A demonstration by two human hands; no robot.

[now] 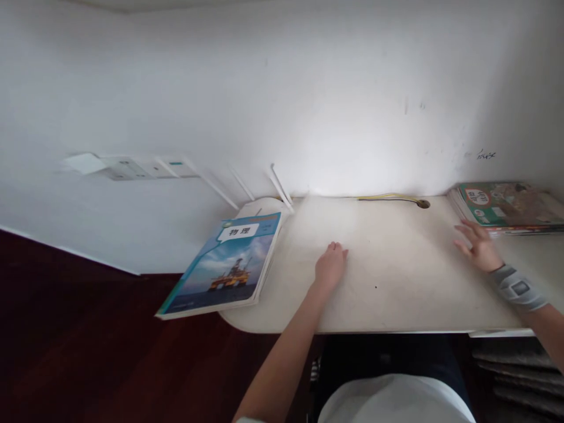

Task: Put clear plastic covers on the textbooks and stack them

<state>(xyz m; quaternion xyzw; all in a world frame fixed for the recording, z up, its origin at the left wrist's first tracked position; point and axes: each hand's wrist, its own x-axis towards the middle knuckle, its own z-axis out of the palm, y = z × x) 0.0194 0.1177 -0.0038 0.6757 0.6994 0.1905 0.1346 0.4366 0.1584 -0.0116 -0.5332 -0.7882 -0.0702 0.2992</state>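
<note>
My left hand (331, 264) is over the middle of the white desk (396, 276), its fingers curled in. What lies under those fingers, if anything, is hidden; a pale blurred patch shows on the desk just beyond them. To its left, a blue physics textbook (233, 264) with an oil rig on the cover lies on other books or paper and juts past the desk's left edge. My right hand (478, 245) has its fingers spread, close to the near left corner of a book stack (511, 205) with a green cover on top. It grips nothing.
A white router (264, 207) with several upright antennas stands behind the textbook. Yellow and black cables (388, 197) run along the wall to a round hole (423, 204). Wall sockets (132, 168) are at the left, above a dark red floor (110, 352).
</note>
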